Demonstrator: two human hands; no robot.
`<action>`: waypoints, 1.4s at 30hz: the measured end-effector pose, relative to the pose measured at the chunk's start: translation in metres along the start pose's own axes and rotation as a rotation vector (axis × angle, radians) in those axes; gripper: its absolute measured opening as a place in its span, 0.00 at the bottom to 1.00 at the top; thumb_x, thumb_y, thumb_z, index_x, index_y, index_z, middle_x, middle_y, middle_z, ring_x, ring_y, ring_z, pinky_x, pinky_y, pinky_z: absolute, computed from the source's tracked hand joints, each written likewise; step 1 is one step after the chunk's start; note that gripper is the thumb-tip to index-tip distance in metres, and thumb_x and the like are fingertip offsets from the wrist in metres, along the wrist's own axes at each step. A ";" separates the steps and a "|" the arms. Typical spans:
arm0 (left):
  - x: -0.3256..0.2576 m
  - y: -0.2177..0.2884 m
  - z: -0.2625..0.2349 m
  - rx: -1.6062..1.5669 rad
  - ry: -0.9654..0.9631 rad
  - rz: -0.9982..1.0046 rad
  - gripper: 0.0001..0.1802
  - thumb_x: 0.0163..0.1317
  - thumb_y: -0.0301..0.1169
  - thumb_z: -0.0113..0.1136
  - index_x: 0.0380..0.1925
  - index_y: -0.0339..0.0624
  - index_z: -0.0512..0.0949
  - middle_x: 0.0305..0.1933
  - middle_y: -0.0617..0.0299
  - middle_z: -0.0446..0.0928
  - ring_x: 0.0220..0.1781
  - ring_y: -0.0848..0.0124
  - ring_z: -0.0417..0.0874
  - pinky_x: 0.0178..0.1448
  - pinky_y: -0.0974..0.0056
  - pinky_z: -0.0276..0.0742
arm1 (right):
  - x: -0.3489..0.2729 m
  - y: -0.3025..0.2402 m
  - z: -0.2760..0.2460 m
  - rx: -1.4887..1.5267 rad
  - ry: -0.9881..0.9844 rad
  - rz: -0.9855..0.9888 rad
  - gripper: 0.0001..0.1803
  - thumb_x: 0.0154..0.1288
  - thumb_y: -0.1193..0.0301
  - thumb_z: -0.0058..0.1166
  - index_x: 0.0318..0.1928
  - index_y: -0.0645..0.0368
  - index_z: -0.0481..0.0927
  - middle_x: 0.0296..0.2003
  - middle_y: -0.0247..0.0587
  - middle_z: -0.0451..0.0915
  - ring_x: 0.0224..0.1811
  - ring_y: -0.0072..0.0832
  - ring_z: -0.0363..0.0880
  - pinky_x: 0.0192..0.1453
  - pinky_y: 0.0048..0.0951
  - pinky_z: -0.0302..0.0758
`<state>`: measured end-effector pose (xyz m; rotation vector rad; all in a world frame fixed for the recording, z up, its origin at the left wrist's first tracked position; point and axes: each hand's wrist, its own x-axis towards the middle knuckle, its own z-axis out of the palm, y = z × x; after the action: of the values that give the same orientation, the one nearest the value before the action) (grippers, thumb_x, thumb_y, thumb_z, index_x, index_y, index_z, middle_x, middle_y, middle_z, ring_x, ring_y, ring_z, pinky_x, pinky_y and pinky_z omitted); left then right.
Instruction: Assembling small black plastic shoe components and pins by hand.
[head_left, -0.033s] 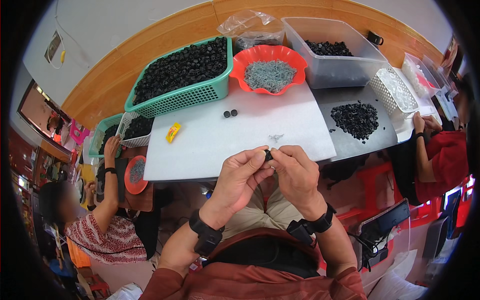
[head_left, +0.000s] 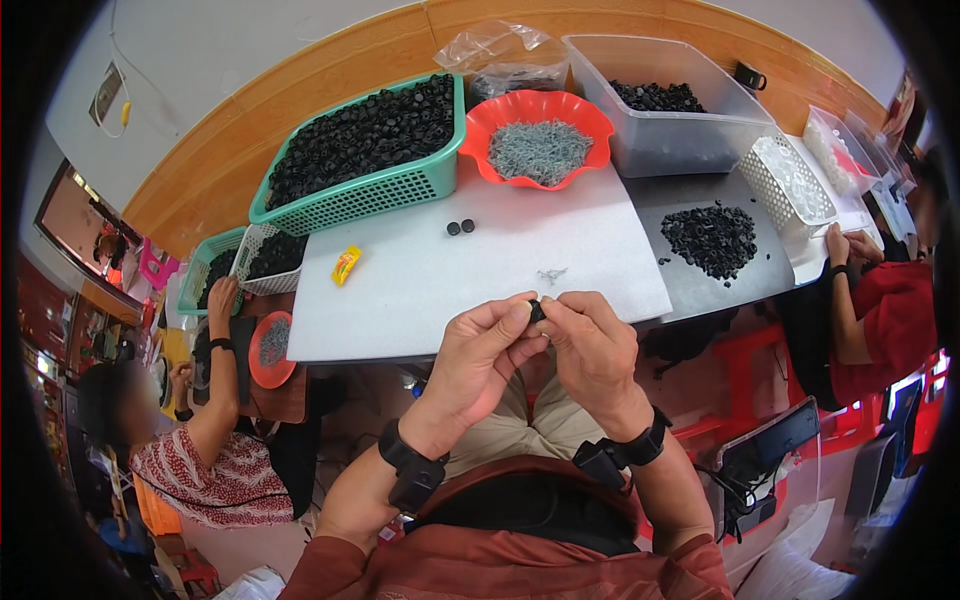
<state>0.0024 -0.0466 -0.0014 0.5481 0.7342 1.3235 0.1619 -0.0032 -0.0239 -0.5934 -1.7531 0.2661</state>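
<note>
My left hand [head_left: 480, 350] and my right hand [head_left: 590, 345] meet fingertip to fingertip just over the near edge of the white tabletop [head_left: 420, 300]. Together they pinch a small black part [head_left: 537, 311], mostly hidden by the fingers. Both wrists wear black bands. A few small grey metal pieces [head_left: 551, 273] lie on the table just beyond my hands. Two loose black caps [head_left: 460, 228] sit farther back, near the middle.
At the back stand a green basket [head_left: 400, 195] of black caps, a red bowl [head_left: 497, 120] of grey metal pieces and a clear tub [head_left: 690, 150]. A pile of black parts [head_left: 712, 238] and a white basket [head_left: 785, 185] lie to the right. A yellow item [head_left: 345, 265] lies left. Other people work on both sides.
</note>
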 end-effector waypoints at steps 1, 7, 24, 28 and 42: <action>0.000 -0.001 0.000 0.000 -0.001 0.000 0.17 0.73 0.32 0.64 0.57 0.33 0.81 0.48 0.56 0.86 0.46 0.71 0.88 0.56 0.66 0.87 | -0.001 0.001 0.000 -0.013 0.001 -0.014 0.20 0.55 0.89 0.63 0.49 0.62 0.83 0.40 0.45 0.83 0.33 0.37 0.88 0.33 0.32 0.85; 0.000 -0.004 0.001 0.059 0.002 0.056 0.18 0.74 0.32 0.64 0.57 0.32 0.81 0.47 0.57 0.86 0.45 0.72 0.88 0.56 0.66 0.87 | -0.001 0.000 -0.001 0.005 -0.006 -0.011 0.24 0.52 0.91 0.60 0.51 0.64 0.82 0.41 0.46 0.82 0.34 0.39 0.88 0.34 0.34 0.86; 0.001 -0.015 0.007 0.198 0.067 0.144 0.15 0.74 0.31 0.63 0.55 0.33 0.82 0.45 0.59 0.86 0.45 0.72 0.87 0.56 0.65 0.86 | 0.000 -0.006 -0.014 -0.189 -0.168 0.046 0.19 0.59 0.83 0.60 0.53 0.65 0.79 0.42 0.45 0.80 0.33 0.40 0.86 0.32 0.34 0.84; 0.002 -0.018 0.007 0.186 0.073 0.142 0.18 0.74 0.31 0.64 0.58 0.32 0.81 0.46 0.56 0.87 0.43 0.74 0.87 0.51 0.70 0.85 | 0.002 -0.008 -0.017 -0.247 -0.218 0.041 0.19 0.60 0.81 0.60 0.53 0.66 0.79 0.42 0.45 0.80 0.36 0.39 0.85 0.34 0.34 0.84; 0.002 -0.020 0.004 0.224 0.043 0.169 0.18 0.74 0.29 0.63 0.58 0.30 0.80 0.46 0.56 0.87 0.44 0.74 0.88 0.52 0.70 0.85 | 0.000 -0.010 -0.019 -0.190 -0.216 0.085 0.18 0.61 0.83 0.60 0.53 0.65 0.80 0.44 0.47 0.80 0.38 0.40 0.86 0.36 0.35 0.85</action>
<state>0.0189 -0.0479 -0.0137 0.7769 0.8930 1.4217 0.1778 -0.0139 -0.0140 -0.8020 -1.9785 0.2308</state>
